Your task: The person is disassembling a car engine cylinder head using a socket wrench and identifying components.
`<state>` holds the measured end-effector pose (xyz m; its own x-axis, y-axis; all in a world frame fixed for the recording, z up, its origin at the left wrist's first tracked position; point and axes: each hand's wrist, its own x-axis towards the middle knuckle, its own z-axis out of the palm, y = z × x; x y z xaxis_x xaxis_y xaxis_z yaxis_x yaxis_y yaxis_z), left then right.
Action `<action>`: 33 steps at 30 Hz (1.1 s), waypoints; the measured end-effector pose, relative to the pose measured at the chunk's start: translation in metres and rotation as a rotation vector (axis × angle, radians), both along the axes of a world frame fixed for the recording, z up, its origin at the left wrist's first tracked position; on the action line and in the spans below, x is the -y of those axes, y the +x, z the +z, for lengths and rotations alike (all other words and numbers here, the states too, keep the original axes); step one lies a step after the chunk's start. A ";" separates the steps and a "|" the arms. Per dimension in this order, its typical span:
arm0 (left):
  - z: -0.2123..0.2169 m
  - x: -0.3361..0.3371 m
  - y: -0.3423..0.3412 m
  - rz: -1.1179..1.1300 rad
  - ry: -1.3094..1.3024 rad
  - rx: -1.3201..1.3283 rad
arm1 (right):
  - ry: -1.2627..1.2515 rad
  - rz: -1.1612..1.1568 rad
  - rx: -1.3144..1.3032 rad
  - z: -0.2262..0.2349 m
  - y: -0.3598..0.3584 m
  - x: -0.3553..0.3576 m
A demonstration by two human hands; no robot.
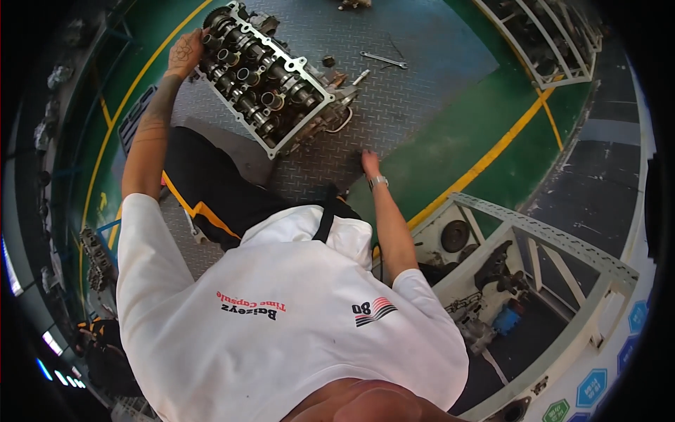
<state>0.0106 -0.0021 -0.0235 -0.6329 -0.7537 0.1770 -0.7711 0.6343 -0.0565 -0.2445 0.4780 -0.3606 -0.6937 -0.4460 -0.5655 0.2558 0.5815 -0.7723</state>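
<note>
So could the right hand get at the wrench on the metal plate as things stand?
Probably yes: nothing appears to stand between the right hand and the wrench across the metal plate. The engine part lies left of that path, though a forward stretch looks needed.

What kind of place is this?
Most likely an engine workshop: an open cylinder head with its valve gear exposed, a wrench lying nearby, and a white metal rack holding mechanical parts.
</note>
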 end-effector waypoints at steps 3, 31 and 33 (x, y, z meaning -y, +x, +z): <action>0.004 -0.004 -0.004 -0.111 -0.096 -0.057 | 0.112 0.437 -0.508 0.002 0.006 0.048; 0.007 -0.011 -0.002 -0.015 -0.105 -0.107 | -0.077 1.343 -1.166 0.134 -0.077 -0.019; 0.006 -0.010 0.003 0.010 -0.110 -0.185 | -0.062 1.272 -1.200 0.179 -0.096 -0.021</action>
<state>0.0132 0.0082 -0.0177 -0.5749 -0.7294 0.3707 -0.7806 0.6247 0.0185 -0.3400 0.4993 -0.1817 0.0898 -0.9959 -0.0088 -0.9754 -0.0861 -0.2027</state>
